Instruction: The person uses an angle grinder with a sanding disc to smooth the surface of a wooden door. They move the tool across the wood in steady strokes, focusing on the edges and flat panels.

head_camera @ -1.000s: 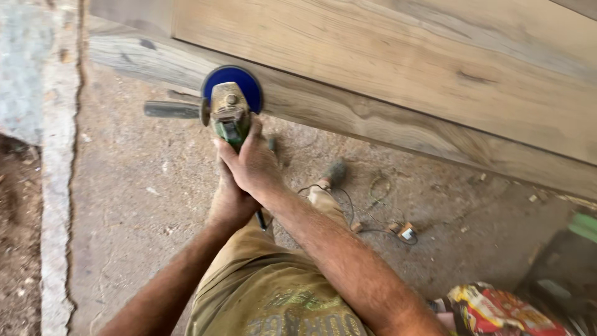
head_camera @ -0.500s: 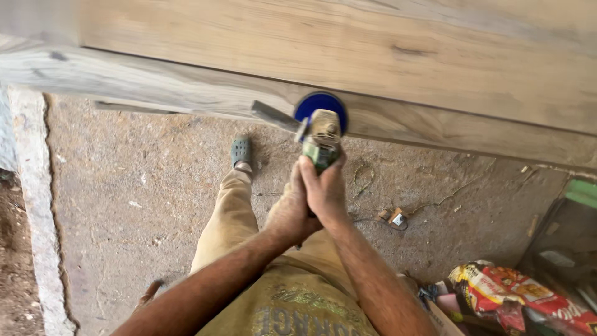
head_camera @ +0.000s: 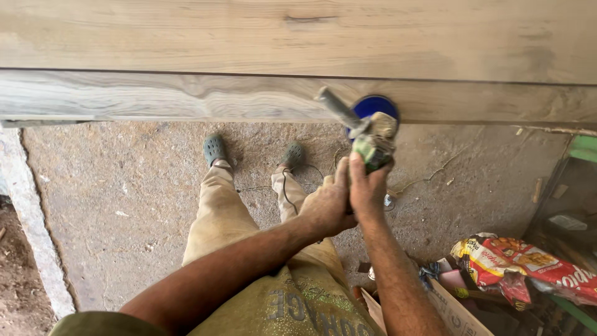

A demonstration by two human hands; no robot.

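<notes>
Both hands grip a green angle grinder (head_camera: 375, 144) by its body. My right hand (head_camera: 368, 186) wraps the body just behind the head; my left hand (head_camera: 326, 205) clasps it from the left, pressed against the right hand. The grinder's blue sanding disc (head_camera: 373, 107) rests against the lower edge of a large wooden panel (head_camera: 249, 43) that spans the top of the view. A grey side handle (head_camera: 337, 107) sticks out up and to the left. Its cord hangs down toward the floor by my legs.
I stand on a dusty concrete floor (head_camera: 124, 186) in green clogs (head_camera: 214, 149). A stone kerb (head_camera: 28, 218) runs along the left. At lower right lie a red printed bag (head_camera: 522, 261), a cardboard box (head_camera: 435, 305) and a dark crate.
The grinder and both hands have travelled to the right along the panel's lower edge. The view has swung with them, so both feet now show.
</notes>
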